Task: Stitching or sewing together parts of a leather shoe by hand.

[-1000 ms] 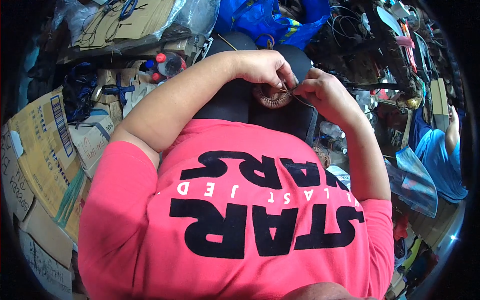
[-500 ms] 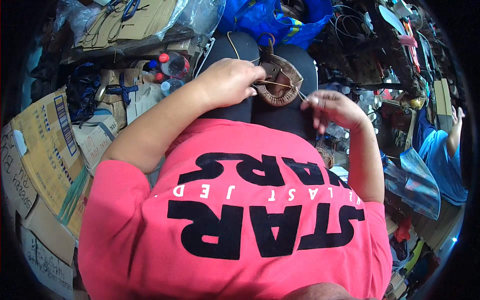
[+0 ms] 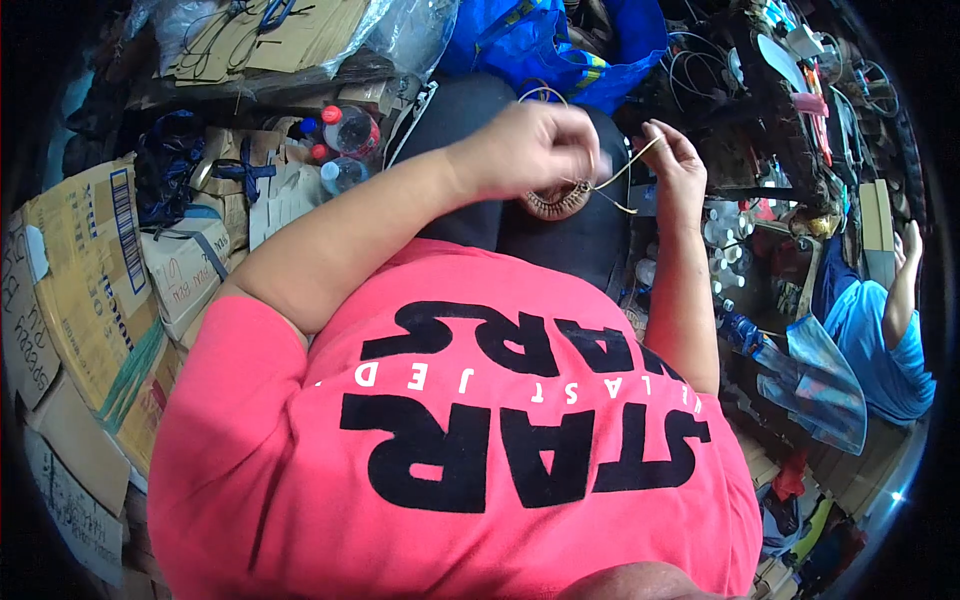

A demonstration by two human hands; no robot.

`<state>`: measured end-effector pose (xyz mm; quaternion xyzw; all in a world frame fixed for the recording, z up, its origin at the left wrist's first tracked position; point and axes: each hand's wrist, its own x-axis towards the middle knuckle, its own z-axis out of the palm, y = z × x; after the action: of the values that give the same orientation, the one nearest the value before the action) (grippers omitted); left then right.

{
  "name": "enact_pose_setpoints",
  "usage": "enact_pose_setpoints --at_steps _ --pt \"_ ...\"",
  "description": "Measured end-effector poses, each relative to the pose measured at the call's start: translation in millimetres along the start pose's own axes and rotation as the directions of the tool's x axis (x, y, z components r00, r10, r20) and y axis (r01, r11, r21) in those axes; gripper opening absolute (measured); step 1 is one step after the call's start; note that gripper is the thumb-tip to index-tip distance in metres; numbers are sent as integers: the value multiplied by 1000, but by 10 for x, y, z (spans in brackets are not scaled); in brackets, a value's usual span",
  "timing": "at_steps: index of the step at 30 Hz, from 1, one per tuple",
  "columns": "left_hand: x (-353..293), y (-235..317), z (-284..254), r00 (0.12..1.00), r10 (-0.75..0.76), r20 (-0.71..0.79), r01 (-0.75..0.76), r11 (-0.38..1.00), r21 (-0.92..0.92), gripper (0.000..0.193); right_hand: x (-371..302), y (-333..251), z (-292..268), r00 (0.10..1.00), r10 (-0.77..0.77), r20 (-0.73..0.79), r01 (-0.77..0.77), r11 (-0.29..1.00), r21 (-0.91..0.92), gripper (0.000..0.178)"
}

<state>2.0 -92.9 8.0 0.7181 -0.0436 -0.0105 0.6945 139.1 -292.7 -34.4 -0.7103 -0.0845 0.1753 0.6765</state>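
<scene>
A brown leather shoe upper (image 3: pixel 556 205) with a puckered, stitched toe edge rests on my dark-trousered lap. My left hand (image 3: pixel 545 150) is over it and hides most of it. The left fingers are bent and smeared by motion, so whether they grip anything is unclear. Right of the shoe upper, my right hand (image 3: pixel 680 165) is raised, with thumb and fingertips pinched on a pale waxed-looking thread (image 3: pixel 628 163). That thread stretches down to the stitched edge, where a loose end sticks out.
Beyond my knees sits a blue bag (image 3: pixel 610 75). Plastic bottles (image 3: pixel 348 130) and cardboard boxes (image 3: pixel 95 270) crowd my left, with flat brown card sheets (image 3: pixel 270 45) at the far left. A cluttered shelf (image 3: pixel 790 130) and another person in blue (image 3: pixel 870 330) are at right.
My left hand has moved right, over the shoe upper. My right hand has risen away from it, drawing the thread up and out. The shoe upper is now mostly covered.
</scene>
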Motion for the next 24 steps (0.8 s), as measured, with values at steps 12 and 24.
enact_pose_setpoints --at_steps 12,24 --pt "119 -257 -76 960 -45 -275 3 988 -153 38 -410 1 143 864 315 392 -450 137 882 33" --pt "-128 -111 -403 970 -241 -28 82 435 -897 50 -621 -262 201 927 227 298 -374 604 704 37"
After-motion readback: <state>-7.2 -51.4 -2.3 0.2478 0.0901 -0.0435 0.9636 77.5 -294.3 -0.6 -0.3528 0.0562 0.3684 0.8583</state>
